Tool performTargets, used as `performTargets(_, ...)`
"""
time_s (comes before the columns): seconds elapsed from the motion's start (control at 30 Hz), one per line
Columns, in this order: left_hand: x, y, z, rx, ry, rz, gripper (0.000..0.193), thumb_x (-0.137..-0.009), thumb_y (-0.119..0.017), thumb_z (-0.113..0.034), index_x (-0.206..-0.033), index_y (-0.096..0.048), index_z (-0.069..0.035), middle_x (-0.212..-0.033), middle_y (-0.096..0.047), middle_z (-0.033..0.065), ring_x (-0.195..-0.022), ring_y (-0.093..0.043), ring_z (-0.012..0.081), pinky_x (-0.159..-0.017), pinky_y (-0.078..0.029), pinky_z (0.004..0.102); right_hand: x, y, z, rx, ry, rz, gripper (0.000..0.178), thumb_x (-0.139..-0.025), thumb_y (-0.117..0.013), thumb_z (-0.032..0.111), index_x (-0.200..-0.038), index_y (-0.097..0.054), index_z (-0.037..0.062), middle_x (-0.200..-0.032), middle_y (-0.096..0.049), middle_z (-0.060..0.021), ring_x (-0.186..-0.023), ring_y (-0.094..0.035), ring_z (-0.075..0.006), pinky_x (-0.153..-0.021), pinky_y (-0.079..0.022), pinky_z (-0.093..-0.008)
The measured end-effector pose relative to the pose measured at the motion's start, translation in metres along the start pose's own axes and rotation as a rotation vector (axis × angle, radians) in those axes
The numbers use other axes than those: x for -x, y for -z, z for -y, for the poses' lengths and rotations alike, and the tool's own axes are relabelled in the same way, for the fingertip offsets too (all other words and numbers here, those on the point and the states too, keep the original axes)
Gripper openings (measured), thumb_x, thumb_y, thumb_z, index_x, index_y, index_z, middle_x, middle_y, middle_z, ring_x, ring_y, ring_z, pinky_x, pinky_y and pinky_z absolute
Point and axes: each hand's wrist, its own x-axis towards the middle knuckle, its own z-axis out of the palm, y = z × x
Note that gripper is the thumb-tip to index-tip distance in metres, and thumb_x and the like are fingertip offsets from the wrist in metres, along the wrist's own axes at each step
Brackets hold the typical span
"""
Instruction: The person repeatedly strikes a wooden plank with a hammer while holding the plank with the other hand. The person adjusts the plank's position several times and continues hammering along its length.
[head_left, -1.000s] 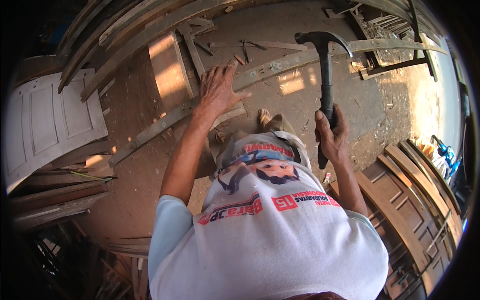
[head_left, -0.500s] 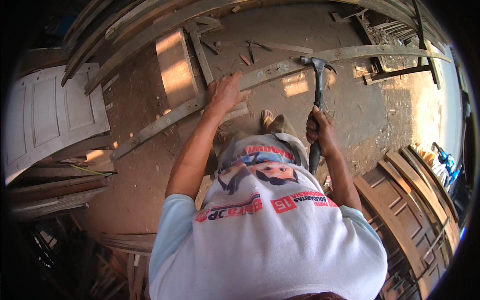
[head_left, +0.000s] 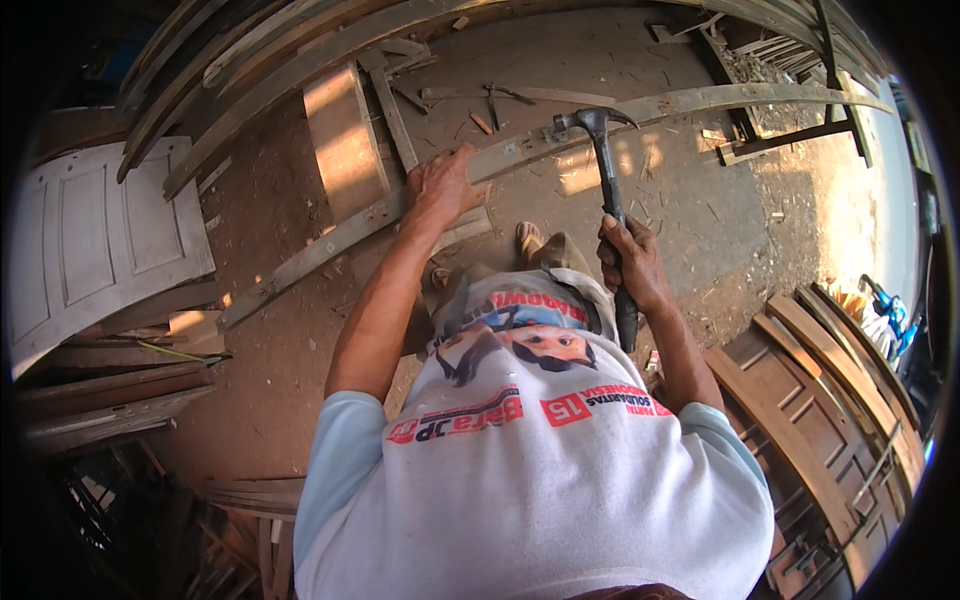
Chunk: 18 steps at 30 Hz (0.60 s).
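A long weathered wooden beam runs across in front of me, rising from the lower left to the upper right. My left hand grips it from above, its fingers curled over the far edge and the thumb out to the right. Wrapped round the black handle of a claw hammer is my right hand. The hammer's head lies over the beam, right of my left hand, with its claw to the right. Whether the head touches the wood I cannot tell. Small metal bits show on the beam's face between the hand and the hammer head.
Beyond the beam, pincers lie on the floor near a thin wooden strip. A flat board lies at the left. A white panelled door stands far left, and a brown panelled door with planks at right.
My right hand has shifted the hammer to the left, so its head is closer to my left hand. The left hand keeps its hold on the beam.
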Motion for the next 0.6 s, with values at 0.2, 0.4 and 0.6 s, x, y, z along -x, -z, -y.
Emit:
performTargets(0.2, 0.001, -0.006, 0.006, -0.015, -0.022, -0.036, 0.061, -0.08, -0.086, -0.039, -0.128, -0.061, -0.01, -0.111, -0.073, 0.0199, -0.108, -0.071, 0.0392, -0.089, -0.054, 0.0503, 0.014, -0.004, 0.016, 0.383, 0.339, -0.229, 0.043, -0.102, -0.066, 0.046, -0.097, -0.053, 0.0049, -0.063, -0.053, -0.0045, -0.052, -0.056, -0.0179, -0.051, -0.045, -0.0369)
performTargets(0.4, -0.001, -0.001, 0.003, 0.001, -0.02, -0.026, 0.059, -0.081, -0.086, -0.04, -0.126, -0.061, -0.01, -0.11, -0.073, 0.02, -0.107, -0.071, 0.0386, -0.088, -0.055, 0.0504, 0.005, -0.004, 0.011, 0.855, 0.33, -0.181, 0.039, -0.102, -0.066, 0.036, -0.097, -0.052, 0.0003, -0.064, -0.053, -0.0235, -0.056, -0.053, -0.0365, -0.06, -0.046, -0.0474)
performTargets(0.6, 0.004, 0.001, 0.003, -0.013, -0.011, -0.014, 0.055, -0.082, -0.084, -0.041, -0.12, -0.061, -0.009, -0.109, -0.073, 0.0207, -0.106, -0.072, 0.0389, -0.087, -0.056, 0.0506, 0.033, -0.017, 0.034, 0.464, 0.661, -0.354, 0.028, -0.102, -0.07, 0.026, -0.105, -0.054, 0.0033, -0.068, -0.053, -0.004, -0.062, -0.049, -0.012, -0.056, -0.042, -0.0313)
